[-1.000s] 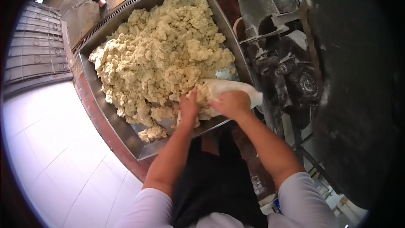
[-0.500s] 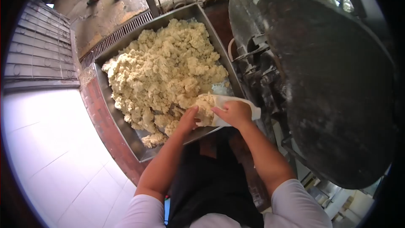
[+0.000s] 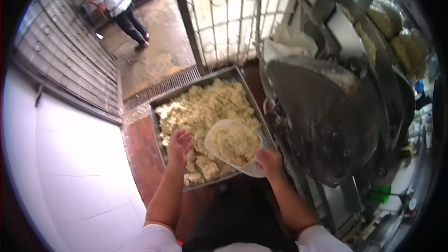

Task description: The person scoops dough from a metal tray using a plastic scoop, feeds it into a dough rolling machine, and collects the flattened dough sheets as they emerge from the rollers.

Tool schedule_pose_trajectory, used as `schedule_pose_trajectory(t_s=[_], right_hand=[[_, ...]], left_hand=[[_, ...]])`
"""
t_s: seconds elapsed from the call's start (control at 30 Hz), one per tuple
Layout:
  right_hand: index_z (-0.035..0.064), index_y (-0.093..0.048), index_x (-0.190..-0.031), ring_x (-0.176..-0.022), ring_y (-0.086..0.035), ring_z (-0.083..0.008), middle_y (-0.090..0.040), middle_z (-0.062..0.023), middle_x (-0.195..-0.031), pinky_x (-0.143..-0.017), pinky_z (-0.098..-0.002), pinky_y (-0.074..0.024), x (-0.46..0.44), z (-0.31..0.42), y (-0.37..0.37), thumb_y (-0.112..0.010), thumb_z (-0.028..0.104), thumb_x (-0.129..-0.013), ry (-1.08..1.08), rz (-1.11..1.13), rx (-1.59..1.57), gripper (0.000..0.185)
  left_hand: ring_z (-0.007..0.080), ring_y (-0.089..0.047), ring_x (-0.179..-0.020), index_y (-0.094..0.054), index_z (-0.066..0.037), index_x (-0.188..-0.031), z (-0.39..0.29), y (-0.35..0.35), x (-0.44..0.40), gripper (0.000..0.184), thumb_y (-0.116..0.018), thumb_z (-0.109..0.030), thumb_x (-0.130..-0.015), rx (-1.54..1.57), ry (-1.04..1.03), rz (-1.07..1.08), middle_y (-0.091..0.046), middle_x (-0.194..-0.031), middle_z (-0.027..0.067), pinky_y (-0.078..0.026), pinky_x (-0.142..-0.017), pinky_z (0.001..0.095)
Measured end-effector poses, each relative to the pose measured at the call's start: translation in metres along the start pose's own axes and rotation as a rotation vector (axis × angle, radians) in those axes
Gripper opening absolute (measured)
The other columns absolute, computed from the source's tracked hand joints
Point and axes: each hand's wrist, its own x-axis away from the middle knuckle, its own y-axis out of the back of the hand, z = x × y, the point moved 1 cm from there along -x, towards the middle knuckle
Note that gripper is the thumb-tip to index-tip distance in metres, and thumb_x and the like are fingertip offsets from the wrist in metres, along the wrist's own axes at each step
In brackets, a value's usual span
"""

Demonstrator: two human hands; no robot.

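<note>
My right hand [image 3: 269, 161] is closed on the handle end of a white scoop [image 3: 254, 170]. The scoop is heaped with pale yellow, crumbly dough [image 3: 233, 144] and is held above the near right part of a metal tray [image 3: 249, 92]. More of the same dough [image 3: 203, 105] lies in clumps across the tray. Over the tray's left side my left hand [image 3: 180, 145] hovers, apart from the scoop, its fingers spread slightly and nothing visible in them.
A large dark machine [image 3: 322, 116] stands close on the right. A barred gate [image 3: 70, 51] and white tiles [image 3: 84, 172] are on the left, with a floor drain [image 3: 163, 86] beyond the tray. Farther off, another person [image 3: 114, 0] stands turned away.
The scoop has been raised from the dough and now shows a full load. My left hand has moved left, away from it. The view has tilted up, showing more of the other person.
</note>
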Motion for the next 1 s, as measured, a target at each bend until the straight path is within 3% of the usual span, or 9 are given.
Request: schedule_pose_trajectory(t_s=[0.1, 0.2, 0.33, 0.4, 0.47, 0.57, 0.63, 0.77, 1.0], right_hand=[[0.0028, -0.063, -0.078, -0.046, -0.046, -0.0047, -0.055, 0.0014, -0.059, -0.041, -0.0223, -0.0344, 0.016, 0.041, -0.009, -0.065, 0.029, -0.089, 0.0, 0.006, -0.101, 0.028], [0.0038, -0.062, -0.078, -0.047, -0.046, -0.0046, -0.055, 0.0013, -0.061, -0.042, -0.0219, -0.0345, 0.035, 0.078, -0.008, -0.065, 0.03, -0.089, 0.04, 0.001, -0.184, 0.028], [0.0043, -0.061, -0.075, -0.049, -0.045, -0.0043, -0.054, 0.0014, -0.062, -0.045, -0.0206, -0.0338, 0.077, 0.143, 0.001, -0.066, 0.033, -0.088, 0.094, 0.003, -0.227, 0.031], [0.0034, -0.062, -0.078, -0.051, -0.046, -0.0044, -0.055, 0.001, -0.063, -0.046, -0.0202, -0.034, 0.098, 0.17, 0.013, -0.065, 0.035, -0.088, 0.112, 0.006, -0.249, 0.034], [0.0027, -0.062, -0.08, -0.052, -0.046, -0.0048, -0.055, 0.0006, -0.063, -0.047, -0.0201, -0.0342, 0.121, 0.202, 0.025, -0.065, 0.038, -0.088, 0.124, -0.014, -0.266, 0.036], [0.0019, -0.062, -0.083, -0.052, -0.048, -0.0062, -0.055, 0.0, -0.063, -0.047, -0.0202, -0.0352, 0.152, 0.234, 0.049, -0.064, 0.041, -0.088, 0.157, 0.018, -0.412, 0.04], [0.001, -0.062, -0.087, -0.051, -0.048, -0.0073, -0.055, -0.0011, -0.061, -0.046, -0.0207, -0.0361, 0.175, 0.258, 0.065, -0.062, 0.044, -0.088, 0.184, -0.039, -0.456, 0.043], [-0.0001, -0.06, -0.095, -0.046, -0.048, -0.0087, -0.053, -0.0023, -0.056, -0.041, -0.0212, -0.0364, 0.21, 0.284, 0.112, -0.056, 0.051, -0.089, 0.227, -0.112, -0.576, 0.051], [0.0025, -0.061, -0.096, -0.041, -0.045, -0.006, -0.048, 0.002, -0.05, -0.037, -0.0193, -0.0329, 0.235, 0.35, 0.213, -0.055, 0.053, -0.089, 0.385, -0.518, -0.332, 0.051]], left_hand=[[0.0154, -0.056, -0.059, -0.061, -0.006, -0.101, 0.034, 0.041, -0.054, 0.023, -0.062, -0.023, -0.086, -0.208, -0.083, -0.065, -0.062, -0.078, 0.0049, -0.047, -0.053, 0.0284], [0.0137, -0.056, -0.057, -0.063, -0.005, -0.096, 0.05, 0.044, -0.083, 0.02, -0.066, -0.019, -0.082, -0.638, -0.303, -0.207, -0.062, -0.074, 0.0054, -0.045, -0.052, 0.0274], [0.0187, -0.064, -0.074, -0.069, -0.006, -0.098, 0.036, 0.002, -0.08, 0.024, -0.068, -0.011, -0.075, -0.918, -0.38, 0.048, -0.068, -0.082, 0.0125, -0.05, -0.067, 0.0328], [0.0192, -0.065, -0.078, -0.069, -0.008, -0.102, 0.037, -0.012, -0.081, 0.028, -0.069, -0.014, -0.075, -0.58, -0.252, 0.267, -0.068, -0.084, 0.0142, -0.05, -0.07, 0.0337], [0.0207, -0.065, -0.081, -0.068, -0.007, -0.107, 0.011, -0.054, -0.042, 0.033, -0.069, -0.017, -0.076, -0.686, -0.318, 0.413, -0.069, -0.088, 0.014, -0.05, -0.072, 0.0349], [0.0236, -0.065, -0.086, -0.063, -0.004, -0.115, 0.016, -0.067, -0.092, 0.041, -0.067, -0.021, -0.078, -0.938, -0.512, 0.486, -0.068, -0.099, 0.0103, -0.05, -0.074, 0.037], [0.0218, -0.064, -0.087, -0.062, -0.003, -0.117, 0.006, -0.092, -0.105, 0.042, -0.065, -0.021, -0.079, -0.541, -0.429, 0.536, -0.067, -0.102, 0.0078, -0.049, -0.072, 0.0346], [0.0109, -0.058, -0.088, -0.06, -0.001, -0.115, -0.069, -0.18, -0.001, 0.04, -0.063, -0.023, -0.081, -0.56, -0.406, 0.482, -0.063, -0.101, 0.0056, -0.045, -0.071, 0.025], [0.0188, -0.056, -0.105, -0.056, -0.007, -0.116, -0.134, -0.307, 0.117, 0.047, -0.044, -0.047, -0.094, -0.315, -0.583, 0.857, -0.06, -0.115, 0.0061, -0.043, -0.087, 0.0339]])
